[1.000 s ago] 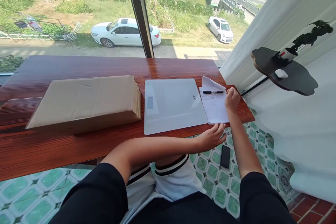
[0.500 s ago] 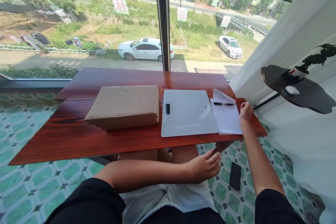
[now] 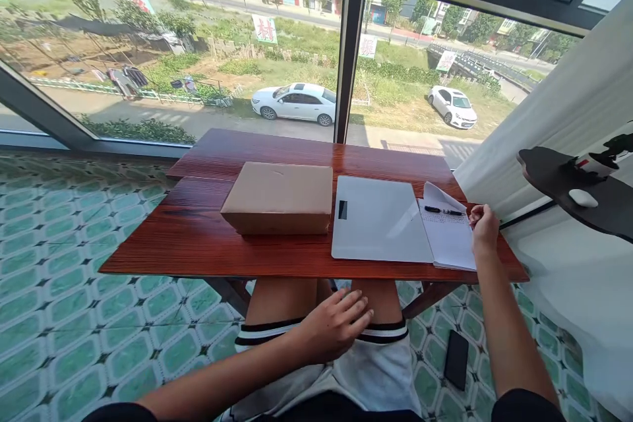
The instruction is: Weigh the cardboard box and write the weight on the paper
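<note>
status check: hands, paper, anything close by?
Left hand open, resting on lap. Right hand curled at notepad edge. Pen lies on it; white board adjacent.

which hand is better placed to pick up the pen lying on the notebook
Probably the right hand: it rests on the notebook edge, close to the pen. The left hand lies on the lap, below the table.

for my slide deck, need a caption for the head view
Right hand rests by a notepad on a wooden table; left hand lies on the lap.
</note>
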Action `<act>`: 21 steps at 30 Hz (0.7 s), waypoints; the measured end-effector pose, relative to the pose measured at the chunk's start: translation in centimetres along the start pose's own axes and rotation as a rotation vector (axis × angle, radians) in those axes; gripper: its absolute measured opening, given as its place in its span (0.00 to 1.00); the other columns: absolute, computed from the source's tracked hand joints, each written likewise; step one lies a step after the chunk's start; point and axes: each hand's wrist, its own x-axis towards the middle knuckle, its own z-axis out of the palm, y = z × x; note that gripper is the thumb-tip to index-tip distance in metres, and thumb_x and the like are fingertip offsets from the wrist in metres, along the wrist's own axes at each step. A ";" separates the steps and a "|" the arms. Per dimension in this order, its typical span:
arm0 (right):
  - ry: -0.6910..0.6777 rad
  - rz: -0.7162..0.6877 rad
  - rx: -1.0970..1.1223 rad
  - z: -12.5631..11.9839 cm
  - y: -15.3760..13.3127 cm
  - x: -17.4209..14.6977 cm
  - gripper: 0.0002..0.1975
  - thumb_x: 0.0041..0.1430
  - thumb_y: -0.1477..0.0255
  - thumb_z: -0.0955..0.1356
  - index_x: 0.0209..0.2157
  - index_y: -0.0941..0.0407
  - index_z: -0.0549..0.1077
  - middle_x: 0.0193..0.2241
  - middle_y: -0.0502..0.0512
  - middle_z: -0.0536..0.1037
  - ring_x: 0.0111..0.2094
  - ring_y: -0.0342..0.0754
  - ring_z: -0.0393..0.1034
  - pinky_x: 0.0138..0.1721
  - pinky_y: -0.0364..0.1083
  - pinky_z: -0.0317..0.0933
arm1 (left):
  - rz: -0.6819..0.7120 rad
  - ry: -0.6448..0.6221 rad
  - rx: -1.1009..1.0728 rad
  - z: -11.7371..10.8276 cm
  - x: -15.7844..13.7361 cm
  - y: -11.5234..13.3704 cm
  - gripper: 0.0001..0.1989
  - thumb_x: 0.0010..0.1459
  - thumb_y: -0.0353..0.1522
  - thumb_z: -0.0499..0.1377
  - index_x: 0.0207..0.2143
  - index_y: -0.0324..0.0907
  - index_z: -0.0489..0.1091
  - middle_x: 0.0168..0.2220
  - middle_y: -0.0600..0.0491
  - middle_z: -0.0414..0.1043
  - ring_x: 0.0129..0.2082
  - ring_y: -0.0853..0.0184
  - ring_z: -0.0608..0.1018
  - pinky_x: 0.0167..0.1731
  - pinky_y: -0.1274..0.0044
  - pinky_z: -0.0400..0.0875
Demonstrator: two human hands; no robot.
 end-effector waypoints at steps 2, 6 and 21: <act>-0.064 -0.084 0.010 2.4 -1.8 -2.8 0.18 0.60 0.56 0.60 0.26 0.56 0.66 0.21 0.48 0.61 0.22 0.40 0.56 0.25 0.43 0.52 | -0.096 0.119 0.021 -1.9 -0.8 -0.9 0.16 0.64 0.31 0.57 0.53 0.41 0.72 0.49 0.51 0.80 0.51 0.63 0.78 0.55 0.68 0.69; -0.208 -0.212 -0.040 7.9 -5.4 -10.2 0.23 0.64 0.54 0.59 0.34 0.58 0.73 0.27 0.52 0.69 0.29 0.42 0.63 0.32 0.44 0.57 | -0.308 0.327 0.106 -6.2 -2.4 -3.7 0.13 0.62 0.30 0.61 0.50 0.42 0.73 0.42 0.52 0.81 0.47 0.65 0.78 0.52 0.70 0.71; -0.687 -0.305 -0.207 18.3 -9.2 -25.0 0.39 0.65 0.51 0.61 0.69 0.61 0.58 0.66 0.63 0.62 0.66 0.54 0.59 0.65 0.57 0.62 | -1.162 0.828 0.011 -9.6 -8.5 -13.8 0.32 0.66 0.42 0.55 0.68 0.37 0.60 0.66 0.37 0.64 0.67 0.51 0.68 0.64 0.59 0.67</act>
